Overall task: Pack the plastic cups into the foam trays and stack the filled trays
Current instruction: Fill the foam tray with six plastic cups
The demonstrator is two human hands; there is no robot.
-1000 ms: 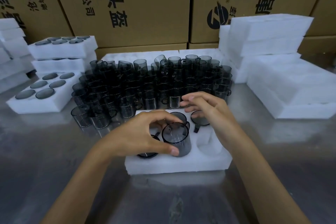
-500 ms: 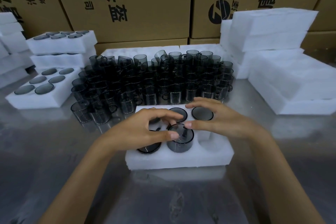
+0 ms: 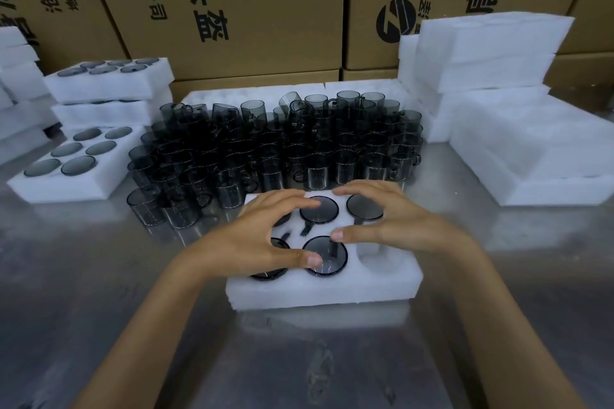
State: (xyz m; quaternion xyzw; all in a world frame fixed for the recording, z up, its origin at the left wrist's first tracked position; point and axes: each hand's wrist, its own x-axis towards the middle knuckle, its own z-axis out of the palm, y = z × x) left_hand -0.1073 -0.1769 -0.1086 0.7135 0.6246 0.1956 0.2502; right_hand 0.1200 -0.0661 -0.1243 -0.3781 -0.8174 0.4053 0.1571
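A white foam tray (image 3: 325,290) lies on the steel table before me. Smoky grey plastic cups sit sunk in its holes, and the front middle cup (image 3: 327,257) is flush with the foam. The front right hole (image 3: 377,257) is empty. My left hand (image 3: 255,236) hovers over the tray's left side, its thumb touching that cup's rim. My right hand (image 3: 392,219) arches over the tray's right side, thumb tip at the same cup's far edge. Neither hand grips anything. Behind the tray stands a dense crowd of loose cups (image 3: 275,149).
A filled tray (image 3: 66,183) lies at the left, with two stacked filled trays (image 3: 109,86) behind it. Piles of white foam (image 3: 518,149) rise at the right. Cardboard boxes (image 3: 232,3) wall off the back.
The front middle cup has gone from held above the tray to pushed down flush in its hole. Both hands have loosened and spread over the tray.
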